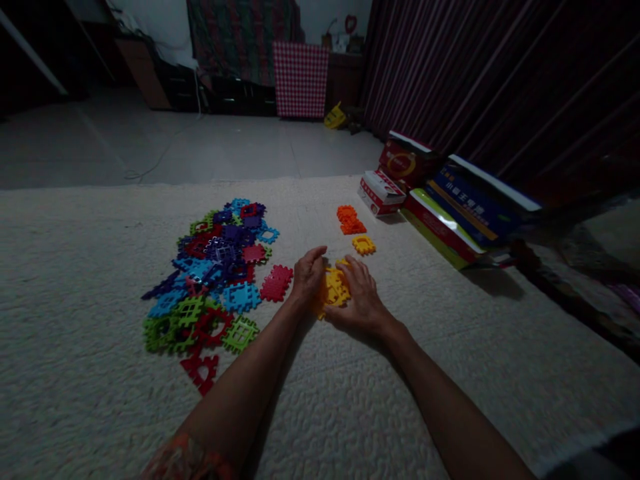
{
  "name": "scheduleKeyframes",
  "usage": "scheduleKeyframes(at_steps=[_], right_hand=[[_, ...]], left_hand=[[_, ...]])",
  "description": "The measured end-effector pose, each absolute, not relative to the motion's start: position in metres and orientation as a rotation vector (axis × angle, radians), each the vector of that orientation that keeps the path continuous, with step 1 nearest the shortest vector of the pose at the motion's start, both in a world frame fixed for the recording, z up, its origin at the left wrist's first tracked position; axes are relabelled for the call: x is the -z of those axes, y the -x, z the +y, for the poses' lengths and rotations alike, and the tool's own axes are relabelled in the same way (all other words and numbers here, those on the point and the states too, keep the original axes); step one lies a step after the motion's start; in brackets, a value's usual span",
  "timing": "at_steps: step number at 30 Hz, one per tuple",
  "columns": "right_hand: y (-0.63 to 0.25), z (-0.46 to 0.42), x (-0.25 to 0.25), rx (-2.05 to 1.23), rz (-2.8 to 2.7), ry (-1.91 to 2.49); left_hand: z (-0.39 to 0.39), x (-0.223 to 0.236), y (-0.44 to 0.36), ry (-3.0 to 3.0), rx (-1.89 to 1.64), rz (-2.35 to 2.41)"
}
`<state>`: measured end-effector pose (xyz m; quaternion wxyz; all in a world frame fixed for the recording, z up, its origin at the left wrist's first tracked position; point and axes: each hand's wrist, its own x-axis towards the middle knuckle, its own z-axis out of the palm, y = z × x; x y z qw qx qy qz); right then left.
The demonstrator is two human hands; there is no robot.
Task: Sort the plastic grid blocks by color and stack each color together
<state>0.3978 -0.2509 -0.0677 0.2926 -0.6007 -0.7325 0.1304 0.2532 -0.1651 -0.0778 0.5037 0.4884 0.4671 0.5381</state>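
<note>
Several yellow interlocking plastic building pieces [335, 287] are bunched between my two hands, low over the pale quilted mat. My left hand [308, 277] is curled against their left side, its inner fingers partly hidden. From the right, my right hand [361, 297] wraps round the same pieces, with its thumb along the near edge. Just beyond lies a single yellow frame-shaped piece [364, 245]. Farther off is a small group of orange pieces [351, 220]. A red square piece [277, 283] rests left of my left hand.
A spread heap of blue, purple, green and red pieces [220, 250] covers the mat [360, 407] on the left. At the right stand a small white and red carton [381, 193], a red box [406, 162] and a large blue box [470, 203]. Tiled floor [210, 150] lies beyond.
</note>
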Motion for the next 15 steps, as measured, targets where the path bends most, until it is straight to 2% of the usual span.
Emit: scheduleKeyframes(at_steps=[8, 15], right_hand=[[-0.422, -0.246, 0.062, -0.405, -1.826, 1.565], [-0.424, -0.243, 0.071, -0.295, -1.719, 1.505]], left_hand=[[-0.157, 0.079, -0.268, -1.064, -1.258, 1.049], [-0.142, 0.087, -0.266, -1.234, -1.303, 1.1]])
